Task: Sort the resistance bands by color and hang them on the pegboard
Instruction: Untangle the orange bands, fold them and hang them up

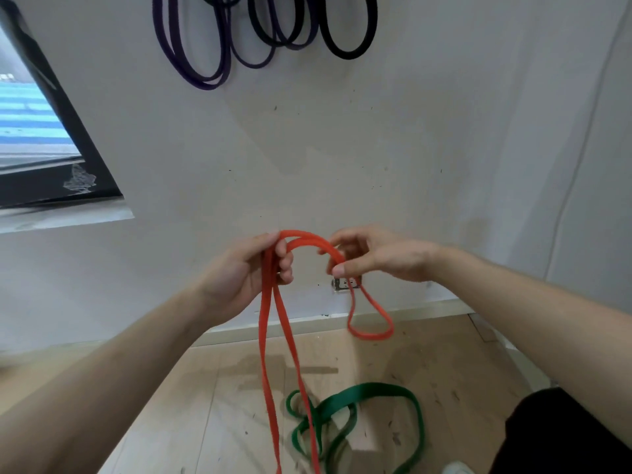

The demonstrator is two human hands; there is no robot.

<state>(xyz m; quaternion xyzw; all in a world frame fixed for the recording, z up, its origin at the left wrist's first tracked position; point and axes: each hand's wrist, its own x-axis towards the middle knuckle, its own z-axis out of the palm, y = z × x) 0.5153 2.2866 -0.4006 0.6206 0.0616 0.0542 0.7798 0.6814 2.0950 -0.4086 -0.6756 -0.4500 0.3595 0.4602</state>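
Observation:
I hold a red resistance band (270, 336) in front of the wall. My left hand (248, 271) is shut on its doubled strands, which hang down to the floor. My right hand (372, 256) pinches the band's arch, and a short red loop dangles below it. A green band (355, 401) lies tangled on the wooden floor beneath. Purple bands (191, 53) hang on the wall at the top, with a black band (345, 46) hanging to their right. The pegs are out of view.
A dark-framed window (51, 148) is at the left. A wall socket (345, 283) sits low behind my right hand. A baseboard (427, 307) meets the wooden floor (205, 422). My dark trouser leg (554, 436) is at the lower right.

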